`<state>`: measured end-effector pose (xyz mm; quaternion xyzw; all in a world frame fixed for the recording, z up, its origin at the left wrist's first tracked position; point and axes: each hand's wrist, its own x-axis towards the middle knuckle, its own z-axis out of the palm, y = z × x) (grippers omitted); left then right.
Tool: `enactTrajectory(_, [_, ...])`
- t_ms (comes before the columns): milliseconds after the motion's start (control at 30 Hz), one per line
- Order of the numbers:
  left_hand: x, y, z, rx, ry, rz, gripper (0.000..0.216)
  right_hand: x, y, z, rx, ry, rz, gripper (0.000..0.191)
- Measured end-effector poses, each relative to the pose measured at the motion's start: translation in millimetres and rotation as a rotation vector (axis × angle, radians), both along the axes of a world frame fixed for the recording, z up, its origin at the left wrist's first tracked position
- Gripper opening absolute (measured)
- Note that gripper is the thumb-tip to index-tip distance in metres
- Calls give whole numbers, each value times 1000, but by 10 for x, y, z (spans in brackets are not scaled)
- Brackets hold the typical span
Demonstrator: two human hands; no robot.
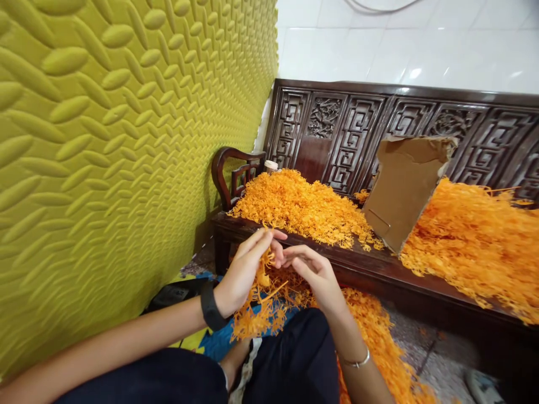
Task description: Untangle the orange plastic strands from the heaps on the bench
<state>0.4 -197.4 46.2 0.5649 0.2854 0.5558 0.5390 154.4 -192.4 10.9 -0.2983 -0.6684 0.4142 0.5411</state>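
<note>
My left hand [248, 264], with a black band on its wrist, is closed around a bunch of orange curly plastic pieces [263, 314] that dangles below the palm over my lap. One strand pokes out above the thumb. Close beside it, my right hand [314, 269] has its fingers bent and their tips near the left fingertips. Whether a small piece sits between the right fingertips cannot be made out. A silver bracelet circles the right wrist.
A dark carved wooden bench [442, 283] stands ahead, bearing an orange heap [303, 205] and a larger orange heap [484, 241], divided by a cardboard sheet [406, 185]. More orange pieces [370, 331] lie below. A yellow textured wall [126, 140] rises on the left; a lidded cup [270, 165] stands behind the smaller heap.
</note>
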Motion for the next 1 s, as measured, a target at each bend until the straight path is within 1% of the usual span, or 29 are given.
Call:
enactTrajectory(67, [2, -8, 14, 36, 31, 46, 28, -65, -89, -26, 44, 3, -105, 15])
enactTrajectory(133, [15, -11, 13, 77, 67, 74, 29, -137, -139, -40, 113, 7, -225, 15])
enactTrajectory(200, [31, -12, 8, 103, 93, 43, 30, -200, -142, -35, 153, -7, -274, 21])
enactTrajectory(267, [44, -12, -1, 111, 116, -5, 31, -238, -111, -18, 160, -27, -272, 23])
enactTrajectory(367, [49, 4, -28, 77, 168, -38, 30, -238, -59, 5, 178, -33, -269, 8])
enactTrajectory(433, [43, 25, -55, 25, 205, -31, 33, -213, -47, 3, 195, -16, -260, 6])
enactTrajectory(500, [31, 51, -80, -32, 221, -36, 31, -178, -53, -15, 163, 23, -230, 7])
enactTrajectory(600, [5, 83, -98, -72, 241, -92, 22, -111, -69, -50, 69, 65, -190, 8])
enactTrajectory(700, [-15, 84, -89, -97, 322, -135, 25, -47, -90, -69, 95, 16, -250, 10])
enactTrajectory(767, [-15, 62, -76, -118, 374, -140, 27, -11, -115, -76, 143, -56, -299, 11])
enactTrajectory(800, [-12, 48, -69, -120, 392, -141, 28, 13, -130, -80, 183, -92, -328, 9])
enactTrajectory(833, [-7, 32, -64, -107, 401, -141, 28, 52, -141, -84, 233, -123, -367, 5])
enactTrajectory(867, [-3, 19, -62, -84, 400, -141, 28, 112, -146, -87, 296, -143, -437, 5])
enactTrajectory(900, [-1, 11, -63, -58, 389, -135, 28, 201, -141, -86, 366, -144, -547, 7])
enactTrajectory(933, [-1, 9, -67, -41, 369, -120, 27, 320, -122, -79, 440, -103, -694, 8])
enactTrajectory(1000, [-12, 24, -85, -45, 312, -46, 26, 634, -33, -36, 558, 64, -1037, 5])
